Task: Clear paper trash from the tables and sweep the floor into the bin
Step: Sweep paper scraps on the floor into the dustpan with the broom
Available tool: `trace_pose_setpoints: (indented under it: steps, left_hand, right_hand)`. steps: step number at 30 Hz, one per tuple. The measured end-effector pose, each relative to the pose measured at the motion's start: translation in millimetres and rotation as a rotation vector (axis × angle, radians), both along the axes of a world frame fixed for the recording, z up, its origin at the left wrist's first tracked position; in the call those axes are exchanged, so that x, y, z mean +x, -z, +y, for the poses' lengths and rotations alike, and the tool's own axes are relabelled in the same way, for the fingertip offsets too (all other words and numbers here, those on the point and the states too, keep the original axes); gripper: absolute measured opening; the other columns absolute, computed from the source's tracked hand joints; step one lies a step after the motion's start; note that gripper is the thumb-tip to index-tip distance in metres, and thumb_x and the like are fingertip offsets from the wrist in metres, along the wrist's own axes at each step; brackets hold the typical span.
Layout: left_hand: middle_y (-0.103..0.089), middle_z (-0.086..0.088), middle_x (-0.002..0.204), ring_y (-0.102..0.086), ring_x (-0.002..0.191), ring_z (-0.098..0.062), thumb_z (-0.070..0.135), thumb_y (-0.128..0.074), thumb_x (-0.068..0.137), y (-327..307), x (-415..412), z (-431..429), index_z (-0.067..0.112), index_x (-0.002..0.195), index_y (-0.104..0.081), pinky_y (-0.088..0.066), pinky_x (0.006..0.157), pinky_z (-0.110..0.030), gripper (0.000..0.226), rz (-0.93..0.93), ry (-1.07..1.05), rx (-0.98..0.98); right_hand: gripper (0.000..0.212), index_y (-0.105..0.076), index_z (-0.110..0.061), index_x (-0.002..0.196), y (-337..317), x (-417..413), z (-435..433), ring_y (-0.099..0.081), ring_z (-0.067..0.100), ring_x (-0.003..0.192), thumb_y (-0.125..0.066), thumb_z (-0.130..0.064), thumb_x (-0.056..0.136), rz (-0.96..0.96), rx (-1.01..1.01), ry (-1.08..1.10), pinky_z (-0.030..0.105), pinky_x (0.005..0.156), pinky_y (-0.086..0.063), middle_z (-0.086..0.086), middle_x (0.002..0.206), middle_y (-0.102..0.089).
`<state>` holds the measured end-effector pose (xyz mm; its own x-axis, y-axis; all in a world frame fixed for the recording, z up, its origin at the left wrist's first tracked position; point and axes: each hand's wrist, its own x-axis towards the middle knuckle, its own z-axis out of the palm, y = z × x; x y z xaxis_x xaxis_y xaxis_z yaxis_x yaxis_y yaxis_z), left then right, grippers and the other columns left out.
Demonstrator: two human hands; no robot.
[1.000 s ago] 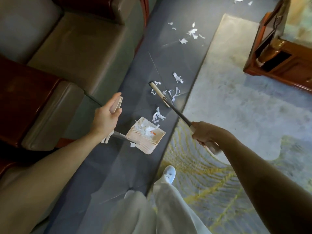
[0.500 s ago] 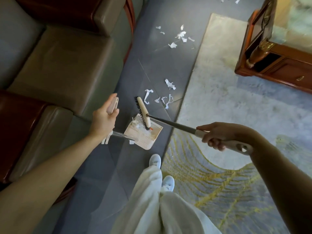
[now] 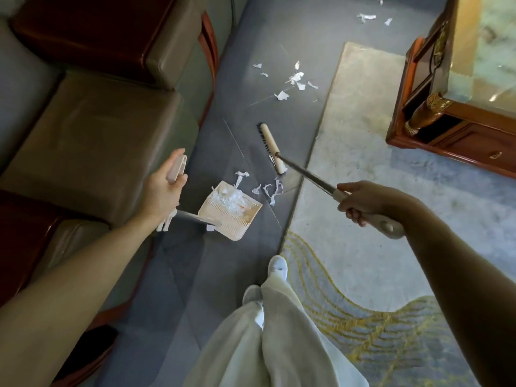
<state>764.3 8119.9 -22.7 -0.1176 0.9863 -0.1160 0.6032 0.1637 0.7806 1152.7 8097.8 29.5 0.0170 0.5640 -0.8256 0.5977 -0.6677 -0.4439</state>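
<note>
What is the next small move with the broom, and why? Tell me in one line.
Probably draw the broom head back toward the dustpan. A few paper scraps lie between the two, just off the pan's open edge. The right hand grips the broom handle and the left hand holds the dustpan's handle, so one short pull should do.

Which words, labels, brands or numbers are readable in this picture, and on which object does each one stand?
None: no text can be read anywhere in this view.
The dustpan, the broom and the paper scraps show no print.
The cabinet bears only ornament, no lettering.
</note>
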Motion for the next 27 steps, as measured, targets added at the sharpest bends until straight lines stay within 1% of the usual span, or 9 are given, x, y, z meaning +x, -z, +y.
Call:
trace_pose_setpoints:
  steps: [3, 4, 6, 8, 11, 15, 20, 25, 27]
  left_hand:
    - [-0.063, -0.002, 0.098, -0.041, 0.041, -0.012, 0.002, -0.053, 0.092, -3.6, 3.6, 22.3, 0.028, 0.135, -0.051, -0.036, 0.044, -0.014, 0.051, 0.016, 0.031, -0.011]
    - [-0.065, -0.005, 0.103, -0.047, 0.047, -0.017, 0.002, -0.053, 0.092, -4.9, 4.0, 29.9, 0.027, 0.136, -0.051, -0.040, 0.048, -0.014, 0.051, 0.022, 0.043, -0.021]
    - [-0.064, -0.005, 0.119, -0.058, 0.081, -0.028, 0.001, -0.054, 0.092, -9.5, 3.6, 41.6, 0.023, 0.137, -0.050, -0.046, 0.070, -0.024, 0.050, 0.048, 0.067, -0.035]
    - [-0.060, 0.003, 0.122, -0.059, 0.097, -0.026, 0.001, -0.055, 0.092, -16.4, -0.4, 50.0, 0.023, 0.137, -0.050, -0.042, 0.082, -0.022, 0.051, 0.059, 0.094, -0.051]
    - [-0.060, 0.004, 0.110, -0.055, 0.082, -0.016, 0.004, -0.057, 0.092, -30.3, -13.5, 55.1, 0.026, 0.137, -0.050, -0.038, 0.067, -0.009, 0.051, 0.150, 0.111, -0.054]
    - [-0.063, -0.009, 0.119, -0.058, 0.091, -0.023, 0.001, -0.056, 0.092, -44.8, -31.7, 52.3, 0.018, 0.138, -0.049, -0.040, 0.081, -0.028, 0.050, 0.171, 0.154, -0.055]
    - [-0.060, -0.015, 0.125, -0.057, 0.107, -0.031, 0.003, -0.056, 0.093, -35.1, -57.9, 57.1, 0.017, 0.137, -0.050, -0.037, 0.083, -0.025, 0.047, 0.157, 0.205, -0.079]
    - [-0.060, -0.003, 0.124, -0.055, 0.105, -0.018, 0.002, -0.057, 0.091, -15.9, -90.2, 77.5, 0.019, 0.135, -0.052, -0.033, 0.075, -0.001, 0.048, 0.105, 0.288, -0.034]
    - [-0.059, 0.000, 0.124, -0.055, 0.108, -0.018, 0.002, -0.058, 0.090, -9.8, -95.4, 86.2, 0.022, 0.133, -0.053, -0.033, 0.080, -0.004, 0.048, 0.066, 0.265, -0.020]
  right_hand:
    - [0.038, -0.045, 0.002, 0.125, 14.4, -7.0, 29.6, -0.054, 0.026, 0.053, -0.051, 0.000, 0.087, -0.096, 0.010, -0.129, 0.034, 0.052, -0.046, 0.013, 0.060, -0.058]
    - [0.037, -0.042, 0.001, 0.124, 23.1, -10.1, 35.3, -0.054, 0.027, 0.053, -0.049, 0.000, 0.087, -0.123, -0.010, -0.152, 0.034, 0.054, -0.046, 0.013, 0.060, -0.058]
    - [0.033, -0.036, -0.004, 0.120, 44.9, -16.3, 39.7, -0.052, 0.026, 0.049, -0.045, 0.002, 0.089, -0.159, -0.058, -0.177, 0.033, 0.054, -0.045, 0.014, 0.058, -0.055]
    - [0.027, -0.034, -0.008, 0.113, 64.7, -21.8, 33.9, -0.049, 0.024, 0.047, -0.042, 0.001, 0.089, -0.145, -0.139, -0.141, 0.034, 0.056, -0.043, 0.014, 0.055, -0.051]
    - [0.035, -0.039, -0.009, 0.119, 77.6, -29.3, 18.2, -0.049, 0.022, 0.041, -0.048, -0.003, 0.085, -0.186, -0.198, -0.170, 0.029, 0.055, -0.043, 0.010, 0.050, -0.052]
    - [0.080, -0.020, -0.021, 0.150, 80.8, -52.1, 8.0, -0.056, 0.016, 0.041, -0.056, -0.003, 0.081, -0.179, -0.207, -0.218, 0.023, 0.048, -0.045, 0.004, 0.047, -0.059]
    - [0.080, -0.016, -0.023, 0.152, 85.2, -98.4, -7.2, -0.053, 0.018, 0.040, -0.052, -0.001, 0.084, -0.015, -0.183, -0.003, 0.023, 0.047, -0.045, 0.009, 0.051, -0.059]
    - [0.067, -0.030, -0.019, 0.143, 84.1, -150.5, -23.5, -0.046, 0.017, 0.034, -0.049, 0.004, 0.083, 0.069, -0.214, 0.057, 0.022, 0.039, -0.040, 0.009, 0.046, -0.051]
    - [0.076, -0.024, -0.022, 0.148, 84.2, -173.8, -27.6, -0.045, 0.020, 0.034, -0.048, 0.007, 0.082, 0.060, -0.229, 0.062, 0.023, 0.039, -0.039, 0.014, 0.050, -0.049]
